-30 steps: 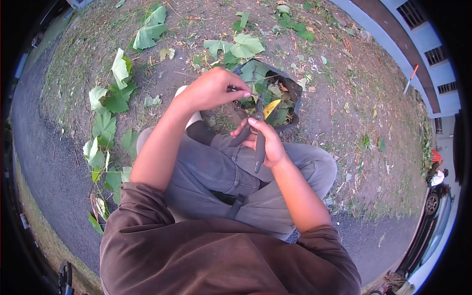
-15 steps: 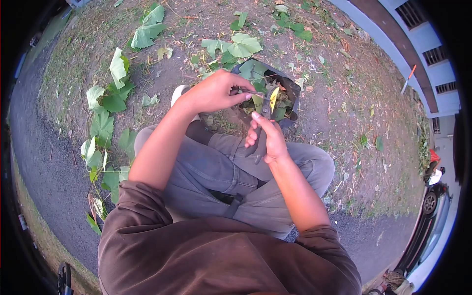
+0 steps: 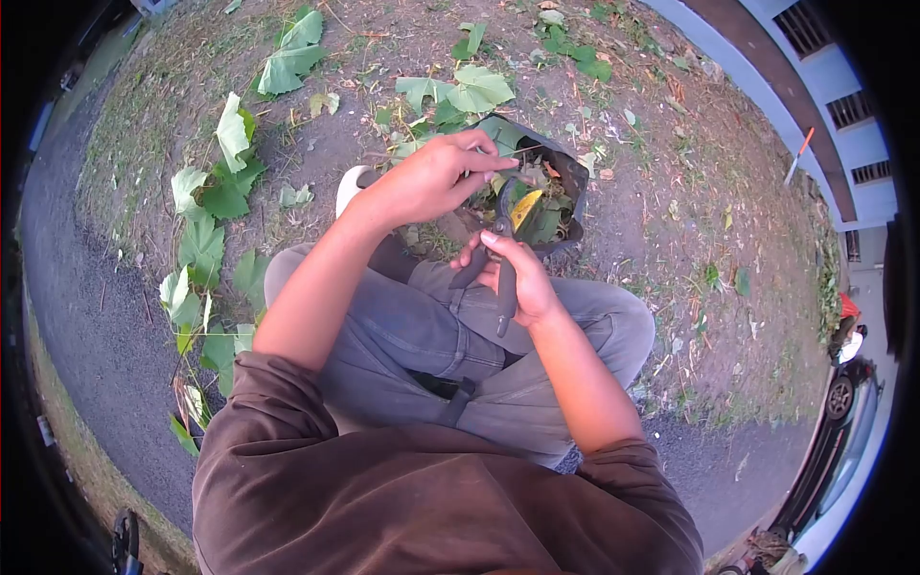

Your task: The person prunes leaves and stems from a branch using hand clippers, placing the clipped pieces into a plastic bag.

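Observation:
My right hand (image 3: 525, 278) is wrapped around pruning shears (image 3: 506, 292) with dark handles and a yellow blade. The handles are spread and the jaws point away from me, over the near part of a dark plastic container (image 3: 579, 182). Cut leaves and stem bits (image 3: 548, 218) lie inside it. Just left of the jaws, my left hand (image 3: 436, 180) pinches a thin plant stem between thumb and fingers. Most of that stem is hidden by the hand. Large green leaves (image 3: 479, 89) lie on the ground beyond the left hand.
My crossed legs (image 3: 402, 321) in grey trousers are under my forearms. A leafy vine (image 3: 201, 244) trails along the ground at my left. Asphalt (image 3: 91, 316) borders the dirt. A blue-white wall (image 3: 767, 91) runs at the far right, near a parked car (image 3: 839, 422).
The shears' handles have spread apart and the jaws have opened. My left hand has tilted, its fingertips shifting slightly right and away from me, over the container.

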Tool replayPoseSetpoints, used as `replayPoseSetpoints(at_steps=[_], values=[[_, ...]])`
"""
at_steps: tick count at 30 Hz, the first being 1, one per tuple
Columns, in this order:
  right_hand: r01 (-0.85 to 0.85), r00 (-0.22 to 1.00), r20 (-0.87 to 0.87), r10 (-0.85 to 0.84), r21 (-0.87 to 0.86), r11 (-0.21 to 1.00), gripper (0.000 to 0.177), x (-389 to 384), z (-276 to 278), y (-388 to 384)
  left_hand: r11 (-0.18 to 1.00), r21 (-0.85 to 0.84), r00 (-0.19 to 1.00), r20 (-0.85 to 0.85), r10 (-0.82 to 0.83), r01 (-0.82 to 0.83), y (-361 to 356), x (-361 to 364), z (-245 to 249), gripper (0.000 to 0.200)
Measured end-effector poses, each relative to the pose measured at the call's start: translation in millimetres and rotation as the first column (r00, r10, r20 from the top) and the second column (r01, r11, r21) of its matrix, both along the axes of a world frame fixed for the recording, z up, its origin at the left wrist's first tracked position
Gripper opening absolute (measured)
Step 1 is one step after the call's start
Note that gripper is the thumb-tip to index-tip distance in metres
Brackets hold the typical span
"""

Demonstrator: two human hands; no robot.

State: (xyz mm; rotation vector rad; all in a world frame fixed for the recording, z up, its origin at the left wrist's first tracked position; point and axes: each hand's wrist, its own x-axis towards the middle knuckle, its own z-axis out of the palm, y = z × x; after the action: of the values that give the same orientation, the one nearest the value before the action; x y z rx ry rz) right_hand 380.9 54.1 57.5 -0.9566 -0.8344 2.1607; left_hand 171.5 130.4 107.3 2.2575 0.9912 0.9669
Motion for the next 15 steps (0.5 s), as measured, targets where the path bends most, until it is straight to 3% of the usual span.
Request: replayPoseSetpoints(at_steps=[3, 7, 9, 13, 15], values=[[0.017, 0.999, 0.036, -0.019, 0.038, 0.999, 0.032, 3.3, -0.7, 3.8, 0.998, -0.070, 0.996, -0.084, -0.013, 0.008, -6.9, 3.2, 12.3, 0.039], [0.061, 0.998, 0.011, -0.061, -0.019, 0.998, 0.032, 6.2, -1.7, 6.5, 0.999, -0.033, 0.985, -0.174, 0.023, -0.029, -10.0, 6.8, 15.5, 0.037], [0.135, 0.991, -0.013, -0.136, -0.076, 0.988, 0.030, 4.6, 8.5, 5.5, 0.992, 0.115, 0.992, -0.125, -0.030, 0.045, -8.8, 7.8, 8.1, 0.030], [0.114, 0.992, -0.046, -0.119, -0.091, 0.989, 0.031, 8.9, -0.2, 9.1, 0.992, 0.124, 0.993, -0.116, 0.016, -0.002, -7.5, 2.5, 8.7, 0.023], [0.130, 0.988, -0.063, -0.138, -0.117, 0.985, 0.031, 7.7, 1.2, 8.5, 0.952, 0.306, 0.956, -0.284, 0.075, 0.016, -1.0, -8.1, 13.3, 0.018]])
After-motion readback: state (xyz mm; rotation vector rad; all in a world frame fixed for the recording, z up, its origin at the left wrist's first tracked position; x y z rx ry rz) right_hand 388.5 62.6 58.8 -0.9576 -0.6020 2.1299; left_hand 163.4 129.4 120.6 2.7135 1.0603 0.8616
